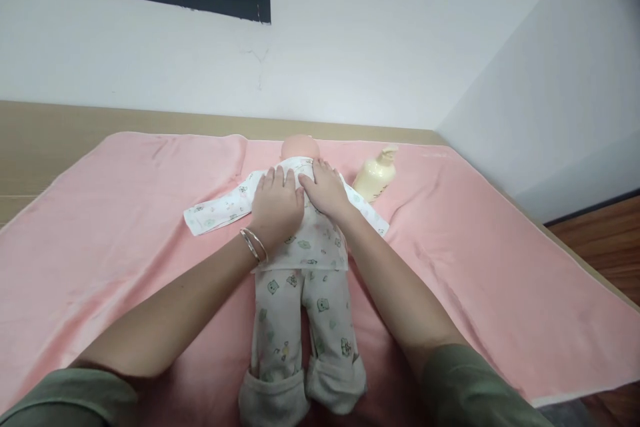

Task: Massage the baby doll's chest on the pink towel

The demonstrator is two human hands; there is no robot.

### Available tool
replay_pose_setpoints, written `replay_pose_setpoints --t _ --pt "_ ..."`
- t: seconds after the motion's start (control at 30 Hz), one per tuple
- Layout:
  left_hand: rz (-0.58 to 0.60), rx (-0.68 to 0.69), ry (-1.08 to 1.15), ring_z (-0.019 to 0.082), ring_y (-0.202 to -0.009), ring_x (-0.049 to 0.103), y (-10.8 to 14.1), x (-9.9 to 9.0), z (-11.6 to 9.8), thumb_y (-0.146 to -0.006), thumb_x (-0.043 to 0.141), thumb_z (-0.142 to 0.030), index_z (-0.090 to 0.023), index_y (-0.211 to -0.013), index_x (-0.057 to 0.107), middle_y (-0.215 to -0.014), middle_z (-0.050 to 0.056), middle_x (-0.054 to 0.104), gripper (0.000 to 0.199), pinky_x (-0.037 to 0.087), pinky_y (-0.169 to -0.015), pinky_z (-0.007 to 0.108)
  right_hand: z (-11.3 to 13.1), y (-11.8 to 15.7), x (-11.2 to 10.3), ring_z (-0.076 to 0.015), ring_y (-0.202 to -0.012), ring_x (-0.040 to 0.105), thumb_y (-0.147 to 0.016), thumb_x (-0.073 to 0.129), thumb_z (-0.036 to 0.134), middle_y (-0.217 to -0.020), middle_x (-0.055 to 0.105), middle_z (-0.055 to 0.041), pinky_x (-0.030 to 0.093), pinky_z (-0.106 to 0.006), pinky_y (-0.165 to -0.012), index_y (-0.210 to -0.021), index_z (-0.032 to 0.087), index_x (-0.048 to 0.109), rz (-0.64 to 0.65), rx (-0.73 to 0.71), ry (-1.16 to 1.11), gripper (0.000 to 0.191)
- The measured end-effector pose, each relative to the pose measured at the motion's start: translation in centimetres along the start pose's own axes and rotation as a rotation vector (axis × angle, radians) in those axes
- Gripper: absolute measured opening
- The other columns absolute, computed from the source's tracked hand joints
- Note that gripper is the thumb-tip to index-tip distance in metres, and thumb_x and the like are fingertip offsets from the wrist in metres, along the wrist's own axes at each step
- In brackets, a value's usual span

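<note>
Sleeves [470, 390] | left hand [277, 210], right hand [329, 193]: fingers outstretched on doll [323, 243] | blanket [500, 267] roomy sideways, edge near head [300, 146]

We record pale walls [350, 60] meeting toward the right. We note a dark window frame [245, 3] upper left, brown wood-grain floor [603, 237] lower right.

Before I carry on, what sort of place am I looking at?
Indoors, in the corner of a room, perhaps a baby-care practice area: a pink cloth covers the work surface, with a clothed doll on it and a pump bottle close by.
</note>
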State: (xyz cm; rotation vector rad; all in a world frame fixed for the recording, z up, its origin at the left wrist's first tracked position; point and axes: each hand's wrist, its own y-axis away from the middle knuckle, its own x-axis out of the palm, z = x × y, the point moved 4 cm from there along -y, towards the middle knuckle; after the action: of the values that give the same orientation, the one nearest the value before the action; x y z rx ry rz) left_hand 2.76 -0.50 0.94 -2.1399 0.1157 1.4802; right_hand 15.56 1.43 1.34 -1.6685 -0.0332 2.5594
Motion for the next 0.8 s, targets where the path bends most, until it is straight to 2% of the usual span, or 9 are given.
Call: replay_pose_setpoints --t 0.07,0.1,0.2,0.27,0.37,0.47,0.6,0.7,0.8 --pt "0.003 0.056 0.020 0.043 -0.155 0.039 0.2 0.4 -0.6 -0.104 0.030 -0.025 0.005 -0.147 0.053 -0.158 0.032 0.048 0.058 0.031 -0.130 0.060 0.1 0.2 -0.3 -0.0340 -0.162 0.031 -0.108 0.029 0.044 -0.171 0.034 -0.0233 0.022 -0.051 -0.134 -0.163 -0.001 0.032 0.000 -0.009 0.050 0.071" --pt "0.011 0.070 0.040 0.041 -0.156 0.039 0.1 0.6 -0.5 -0.103 0.029 -0.023 0.006 -0.146 0.053 -0.158 0.031 0.048 0.057 0.030 -0.131 0.059 0.4 0.5 -0.5 -0.0351 -0.158 0.038 -0.109 0.028 0.043 -0.166 0.043 -0.0249 0.028 -0.051 -0.131 -0.159 -0.001 0.038 -0.007 -0.015 0.090 0.068" --pt "0.051 0.038 0.113 0.036 -0.150 0.047 -1.3 0.9 1.0 -0.101 0.027 -0.020 0.003 -0.135 0.059 -0.151 0.029 0.055 0.052 0.031 -0.132 0.054 2.0 2.0 -1.0 -0.0378 -0.131 0.064 -0.109 0.029 0.038 -0.136 0.067 -0.0283 0.047 -0.050 -0.113 -0.139 -0.002 0.058 -0.037 -0.032 0.244 0.058" --pt "0.100 -0.019 0.153 0.033 -0.138 0.057 -2.4 0.8 2.4 -0.101 0.027 -0.022 -0.004 -0.119 0.065 -0.135 0.026 0.065 0.046 0.038 -0.127 0.053 3.2 3.2 -1.1 -0.0375 -0.114 0.070 -0.109 0.030 0.035 -0.120 0.071 -0.0301 0.053 -0.048 -0.099 -0.132 -0.005 0.061 -0.058 -0.037 0.333 0.055" --pt "0.143 -0.059 0.187 0.032 -0.113 0.065 -3.3 0.4 3.6 -0.101 0.028 -0.028 -0.015 -0.097 0.063 -0.111 0.020 0.071 0.038 0.051 -0.112 0.052 4.3 4.4 -0.8 -0.0367 -0.108 0.072 -0.107 0.032 0.027 -0.117 0.071 -0.0334 0.056 -0.045 -0.090 -0.139 -0.009 0.056 -0.079 -0.053 0.409 0.054" --pt "0.137 -0.067 0.119 0.033 -0.107 0.065 -3.0 -0.2 3.2 -0.102 0.027 -0.029 -0.016 -0.099 0.063 -0.110 0.019 0.071 0.038 0.054 -0.103 0.053 4.1 4.2 -0.7 -0.0358 -0.109 0.071 -0.104 0.035 0.021 -0.117 0.072 -0.0313 0.055 -0.044 -0.091 -0.136 -0.007 0.060 -0.075 -0.100 0.412 0.049" --pt "0.145 -0.002 -0.066 0.038 -0.111 0.065 -1.5 -1.1 1.1 -0.102 0.030 -0.028 -0.008 -0.105 0.067 -0.109 0.025 0.069 0.042 0.054 -0.099 0.055 2.3 2.3 -1.3 -0.0337 -0.116 0.068 -0.107 0.032 0.028 -0.121 0.073 -0.0258 0.052 -0.043 -0.101 -0.118 0.004 0.070 -0.039 -0.159 0.301 0.046" --pt "0.157 0.077 -0.141 0.041 -0.107 0.065 -0.6 -1.6 -0.2 -0.101 0.032 -0.023 -0.005 -0.105 0.068 -0.106 0.028 0.067 0.041 0.055 -0.092 0.055 1.2 1.2 -1.7 -0.0330 -0.130 0.062 -0.109 0.030 0.033 -0.136 0.067 -0.0263 0.046 -0.042 -0.113 -0.129 0.000 0.065 0.009 -0.102 0.211 0.052" --pt "0.207 0.148 -0.137 0.038 -0.102 0.065 -0.9 -1.4 -0.3 -0.097 0.034 -0.016 -0.010 -0.091 0.068 -0.096 0.024 0.066 0.035 0.054 -0.094 0.053 1.6 1.6 -1.7 -0.0356 -0.135 0.058 -0.109 0.030 0.035 -0.143 0.062 -0.0288 0.043 -0.045 -0.115 -0.139 -0.004 0.057 0.001 -0.073 0.239 0.056"
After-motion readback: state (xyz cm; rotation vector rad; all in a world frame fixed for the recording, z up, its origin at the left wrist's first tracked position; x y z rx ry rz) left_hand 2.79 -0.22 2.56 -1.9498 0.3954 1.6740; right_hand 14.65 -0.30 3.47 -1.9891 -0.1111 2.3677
